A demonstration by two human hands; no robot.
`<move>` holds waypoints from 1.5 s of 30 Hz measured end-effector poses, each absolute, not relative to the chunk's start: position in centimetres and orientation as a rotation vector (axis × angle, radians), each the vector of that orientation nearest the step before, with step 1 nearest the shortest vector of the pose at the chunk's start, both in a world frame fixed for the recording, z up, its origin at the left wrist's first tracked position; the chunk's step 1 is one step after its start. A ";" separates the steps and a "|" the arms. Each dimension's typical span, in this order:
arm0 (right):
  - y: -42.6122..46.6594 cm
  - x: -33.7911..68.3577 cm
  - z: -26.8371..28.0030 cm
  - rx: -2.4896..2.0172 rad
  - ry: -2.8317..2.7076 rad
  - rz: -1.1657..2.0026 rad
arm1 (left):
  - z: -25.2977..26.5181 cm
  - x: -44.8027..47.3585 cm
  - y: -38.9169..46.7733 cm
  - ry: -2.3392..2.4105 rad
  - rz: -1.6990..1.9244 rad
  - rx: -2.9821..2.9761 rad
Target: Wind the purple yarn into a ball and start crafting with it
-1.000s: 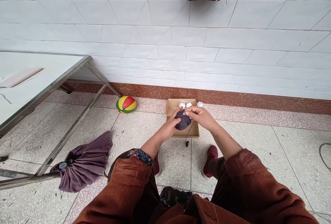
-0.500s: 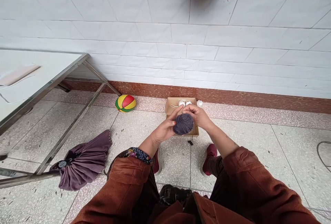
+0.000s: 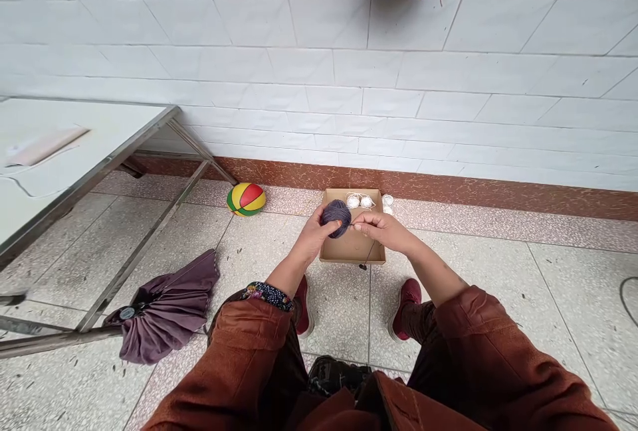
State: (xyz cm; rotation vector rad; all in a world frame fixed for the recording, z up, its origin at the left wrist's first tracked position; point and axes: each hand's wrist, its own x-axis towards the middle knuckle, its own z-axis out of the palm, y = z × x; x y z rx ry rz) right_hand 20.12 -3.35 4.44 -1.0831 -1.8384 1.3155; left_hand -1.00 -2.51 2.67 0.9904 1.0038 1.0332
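A dark grey-purple ball of yarn [image 3: 335, 217] is held in my left hand [image 3: 316, 234], the thumb across its front. My right hand [image 3: 383, 230] is closed in a pinch just right of the ball, on a strand of yarn [image 3: 351, 224] that runs out from it. Below both hands lies a shallow cardboard box [image 3: 353, 251] on the floor. Two small white balls of thread [image 3: 359, 201] sit at its back. From the right hand a dark strand hangs over the box's front edge to a small dark tuft [image 3: 363, 267].
More white balls [image 3: 387, 202] lie right of the box. A coloured ball [image 3: 246, 199] rests by the wall. On the left are a metal-framed table [image 3: 124, 127] and a folded purple umbrella [image 3: 169, 311]. My red shoes [image 3: 406, 308] flank the box.
My left hand has moved the yarn ball left and slightly up, away from my right hand. A short strand now spans the gap, and more of the box shows.
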 end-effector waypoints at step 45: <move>-2.0 20.8 3.1 -1.217 -1.749 1.127 | 3.6 -0.6 -3.8 0.460 0.715 1.216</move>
